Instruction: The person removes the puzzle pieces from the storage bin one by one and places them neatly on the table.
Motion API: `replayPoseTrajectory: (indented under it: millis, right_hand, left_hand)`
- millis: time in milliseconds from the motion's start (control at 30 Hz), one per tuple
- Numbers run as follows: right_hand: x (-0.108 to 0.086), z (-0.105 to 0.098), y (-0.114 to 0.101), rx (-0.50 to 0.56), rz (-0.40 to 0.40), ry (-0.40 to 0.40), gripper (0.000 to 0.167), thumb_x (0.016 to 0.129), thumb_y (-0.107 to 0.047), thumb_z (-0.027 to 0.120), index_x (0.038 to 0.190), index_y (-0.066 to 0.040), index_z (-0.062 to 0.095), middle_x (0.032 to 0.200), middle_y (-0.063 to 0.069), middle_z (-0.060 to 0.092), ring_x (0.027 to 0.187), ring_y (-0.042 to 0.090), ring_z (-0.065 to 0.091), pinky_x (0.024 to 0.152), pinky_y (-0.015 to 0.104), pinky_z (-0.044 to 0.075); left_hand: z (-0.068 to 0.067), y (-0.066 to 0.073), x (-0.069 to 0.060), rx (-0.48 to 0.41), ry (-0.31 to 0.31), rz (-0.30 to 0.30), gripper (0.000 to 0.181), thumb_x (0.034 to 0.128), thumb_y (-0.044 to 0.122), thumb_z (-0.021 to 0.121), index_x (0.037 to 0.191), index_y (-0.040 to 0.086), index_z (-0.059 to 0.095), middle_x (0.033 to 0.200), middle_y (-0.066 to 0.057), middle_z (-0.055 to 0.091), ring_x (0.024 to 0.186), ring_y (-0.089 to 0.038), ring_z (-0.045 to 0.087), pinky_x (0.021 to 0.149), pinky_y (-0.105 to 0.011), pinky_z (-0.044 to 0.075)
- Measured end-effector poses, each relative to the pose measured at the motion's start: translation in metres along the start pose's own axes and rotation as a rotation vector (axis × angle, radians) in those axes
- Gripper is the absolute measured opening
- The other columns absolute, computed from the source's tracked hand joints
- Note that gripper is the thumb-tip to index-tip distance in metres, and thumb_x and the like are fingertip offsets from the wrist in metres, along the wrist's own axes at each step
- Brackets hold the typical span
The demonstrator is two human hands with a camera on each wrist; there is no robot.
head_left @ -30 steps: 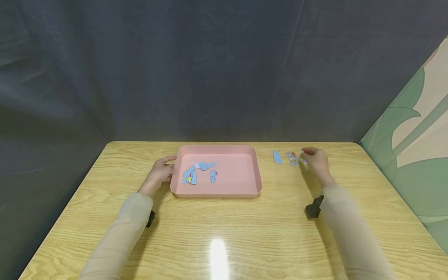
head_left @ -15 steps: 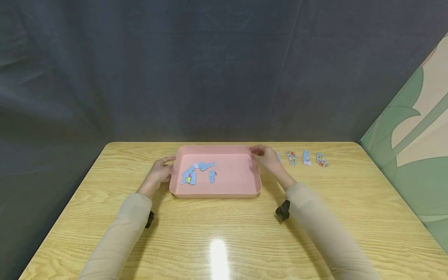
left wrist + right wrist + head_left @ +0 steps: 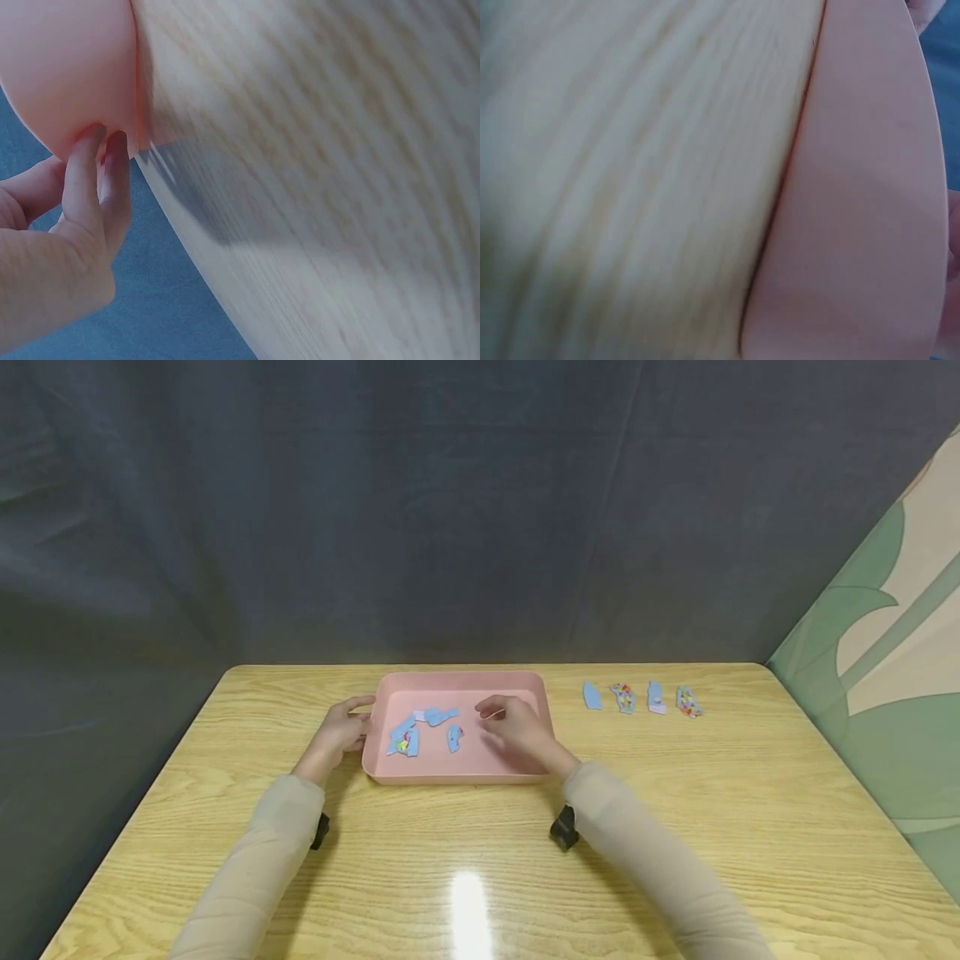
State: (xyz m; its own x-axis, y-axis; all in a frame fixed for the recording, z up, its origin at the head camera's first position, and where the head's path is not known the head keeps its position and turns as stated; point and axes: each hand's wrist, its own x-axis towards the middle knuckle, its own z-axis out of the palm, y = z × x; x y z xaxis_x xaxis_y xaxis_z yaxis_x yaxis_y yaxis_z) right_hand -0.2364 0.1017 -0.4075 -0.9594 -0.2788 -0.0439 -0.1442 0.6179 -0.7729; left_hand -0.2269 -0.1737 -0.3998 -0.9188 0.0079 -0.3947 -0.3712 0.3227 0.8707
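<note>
Touching the pink tray (image 3: 510, 747) at its left end, the left hand (image 3: 343, 728) lies with fingers extended against the wall, not closed round it. Head view places the right hand (image 3: 517, 727) over the right half of the tray floor, fingers loosely bent and parted, gripping nothing visible; whether the fingertips meet the floor cannot be told.

Inside the tray, per head view only, a cluster of light-blue cut pieces (image 3: 403, 742) occupies the left side; a separate blue piece (image 3: 455, 738) lies between that cluster and the right hand. Four further pieces stand in a row on the wooden table (image 3: 465, 835), right of the tray: a plain blue piece (image 3: 592, 696), two multicoloured pieces (image 3: 623, 697) and, between these two, a blue piece with a pale end (image 3: 656, 698).

Left wrist view adds what head view leaves small: fingertips pressed to the outer wall. Right wrist view records the tray's outside wall and blurred wood grain, with slivers of skin at the right margin; its frame omits the pieces.
</note>
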Motion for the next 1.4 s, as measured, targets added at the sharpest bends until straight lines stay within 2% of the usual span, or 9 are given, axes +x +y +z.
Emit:
replayPoseTrajectory:
  millis: [67, 233, 500, 667, 933, 1067, 1233, 1400]
  right_hand:
    - [0.0, 0.005, -0.002, 0.029, 0.024, -0.012, 0.027, 0.087, -0.002, 0.065, 0.114, 0.0, 0.066, 0.113, 0.014, 0.069, 0.103, 0.026, 0.064, 0.094, 0.036, 0.052]
    - [0.003, 0.017, -0.006, 0.036, 0.014, -0.036, 0.024, 0.086, -0.001, 0.065, 0.111, 0.001, 0.067, 0.109, 0.015, 0.07, 0.1, 0.025, 0.064, 0.091, 0.034, 0.053]
    - [0.008, 0.031, -0.009, 0.041, 0.021, -0.058, 0.028, 0.083, 0.006, 0.061, 0.11, 0.002, 0.067, 0.106, 0.014, 0.07, 0.094, 0.022, 0.065, 0.078, 0.026, 0.054]
    - [0.011, 0.034, -0.009, 0.037, 0.015, -0.06, 0.029, 0.082, 0.005, 0.063, 0.111, 0.002, 0.066, 0.108, 0.014, 0.069, 0.097, 0.024, 0.064, 0.086, 0.031, 0.053]
    - [0.014, 0.035, -0.008, 0.031, 0.037, -0.106, 0.035, 0.082, -0.002, 0.069, 0.117, 0.001, 0.064, 0.118, 0.014, 0.066, 0.109, 0.026, 0.059, 0.098, 0.039, 0.048]
    - [0.017, 0.037, -0.008, -0.014, 0.02, -0.123, 0.039, 0.079, -0.004, 0.073, 0.117, 0.002, 0.064, 0.115, 0.015, 0.063, 0.108, 0.027, 0.058, 0.099, 0.039, 0.048]
    - [0.019, 0.039, -0.009, -0.055, 0.036, -0.132, 0.039, 0.078, -0.004, 0.074, 0.115, 0.001, 0.066, 0.106, 0.014, 0.06, 0.097, 0.023, 0.055, 0.093, 0.036, 0.049]
    - [0.019, 0.038, -0.008, -0.041, 0.036, -0.131, 0.036, 0.078, -0.002, 0.074, 0.113, -0.001, 0.067, 0.106, 0.013, 0.061, 0.097, 0.022, 0.054, 0.091, 0.036, 0.049]
  left_hand:
    - [0.0, 0.0, 0.0, 0.001, 0.001, 0.001, 0.058, 0.0963, -0.003, 0.039, 0.152, 0.009, 0.025, 0.152, -0.023, 0.033, 0.131, -0.037, 0.047, 0.098, -0.04, 0.05]
    - [-0.001, 0.0, 0.001, 0.002, -0.002, 0.002, 0.058, 0.0967, -0.002, 0.039, 0.151, 0.008, 0.025, 0.152, -0.024, 0.033, 0.131, -0.037, 0.047, 0.1, -0.042, 0.049]
    - [-0.001, 0.0, 0.001, 0.006, -0.004, -0.001, 0.056, 0.0971, -0.002, 0.039, 0.151, 0.008, 0.026, 0.152, -0.024, 0.033, 0.131, -0.037, 0.047, 0.1, -0.041, 0.049]
    - [-0.001, 0.0, 0.0, 0.017, -0.005, 0.001, 0.055, 0.098, -0.001, 0.038, 0.151, 0.008, 0.026, 0.15, -0.025, 0.035, 0.13, -0.037, 0.048, 0.096, -0.039, 0.052]
    - [-0.001, 0.001, -0.001, 0.016, -0.009, 0.006, 0.055, 0.098, -0.001, 0.038, 0.151, 0.007, 0.026, 0.15, -0.026, 0.036, 0.129, -0.038, 0.049, 0.094, -0.037, 0.053]
    - [-0.001, 0.001, -0.001, 0.017, -0.012, 0.015, 0.055, 0.0976, -0.002, 0.038, 0.151, 0.006, 0.026, 0.149, -0.026, 0.036, 0.128, -0.038, 0.049, 0.095, -0.038, 0.053]
    - [-0.001, 0.0, -0.001, 0.015, -0.015, 0.019, 0.055, 0.0975, -0.002, 0.038, 0.151, 0.006, 0.026, 0.149, -0.026, 0.036, 0.129, -0.038, 0.049, 0.094, -0.038, 0.053]
    - [-0.001, 0.001, -0.001, 0.019, -0.013, 0.015, 0.056, 0.0969, -0.002, 0.038, 0.151, 0.006, 0.025, 0.15, -0.026, 0.035, 0.13, -0.038, 0.048, 0.097, -0.04, 0.052]
